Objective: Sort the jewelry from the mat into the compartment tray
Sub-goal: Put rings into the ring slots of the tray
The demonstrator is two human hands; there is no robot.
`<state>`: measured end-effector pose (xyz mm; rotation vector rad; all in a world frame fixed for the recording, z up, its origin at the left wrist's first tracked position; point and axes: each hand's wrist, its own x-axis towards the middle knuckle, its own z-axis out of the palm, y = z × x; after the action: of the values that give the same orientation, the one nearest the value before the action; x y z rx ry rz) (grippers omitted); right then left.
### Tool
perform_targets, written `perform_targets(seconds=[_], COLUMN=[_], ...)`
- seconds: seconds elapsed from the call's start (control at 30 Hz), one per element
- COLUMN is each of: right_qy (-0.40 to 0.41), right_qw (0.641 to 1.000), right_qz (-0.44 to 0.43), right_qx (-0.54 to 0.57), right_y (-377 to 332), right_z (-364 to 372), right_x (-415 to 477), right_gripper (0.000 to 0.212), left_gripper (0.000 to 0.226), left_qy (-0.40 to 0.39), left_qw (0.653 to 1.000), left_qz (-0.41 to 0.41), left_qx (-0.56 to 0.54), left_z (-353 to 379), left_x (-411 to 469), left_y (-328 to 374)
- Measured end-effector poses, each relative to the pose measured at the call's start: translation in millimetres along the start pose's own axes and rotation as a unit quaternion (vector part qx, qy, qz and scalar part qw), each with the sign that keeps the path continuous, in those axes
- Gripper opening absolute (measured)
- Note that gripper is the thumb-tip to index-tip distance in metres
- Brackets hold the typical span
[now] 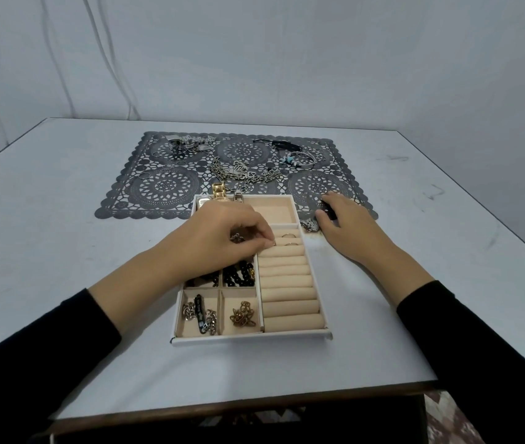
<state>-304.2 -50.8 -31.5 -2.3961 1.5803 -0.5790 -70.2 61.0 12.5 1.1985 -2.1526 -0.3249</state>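
A beige compartment tray (287, 334) lies on the table before me, its far end on a dark lace mat (165, 187). My left hand (222, 232) hovers over the tray's middle and pinches a small ring (273, 243) at the ring rolls (290, 283), where two rings (288, 238) sit in the far slots. My right hand (344, 222) rests on the mat's near right corner, fingers curled round a dark item (330, 211). Chains (200, 315), a gold piece (242, 315) and black beads (238, 274) fill near compartments. A gold watch (219, 192) lies at the tray's far end.
More jewelry is scattered over the mat: silver chains (242, 171) in the middle, a bangle (299, 158) and a black strap (280, 144) at the far right, a silver pile (187, 144) and loose rings at the far left. The table's edge (222, 411) runs near me.
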Motion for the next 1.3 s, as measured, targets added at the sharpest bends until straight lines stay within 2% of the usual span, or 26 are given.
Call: perform_targets(seconds=[0.43,0.6,1.3], right_qy=[0.007,0.008,0.006], right_qw=[1.000,1.000,1.000], right_qz=[-0.004,-0.007,-0.002], right_qx=[0.007,0.008,0.018], right_y=[-3.2,-2.2,-9.1], right_z=[-3.0,-2.1,-10.1], right_x=[-2.2,-1.5,-5.8], right_gripper=[0.046,0.046,0.044], left_gripper=[0.011,0.009,0.008], left_qy=[0.027,0.008,-0.003], left_qw=[0.999,1.000,0.987], left_qz=[-0.032,-0.030,-0.139], left_qx=[-0.003,-0.003,-0.079], left_z=[1.1,2.0,-1.5], left_x=[5.0,5.0,5.2], left_y=[1.5,1.4,4.5])
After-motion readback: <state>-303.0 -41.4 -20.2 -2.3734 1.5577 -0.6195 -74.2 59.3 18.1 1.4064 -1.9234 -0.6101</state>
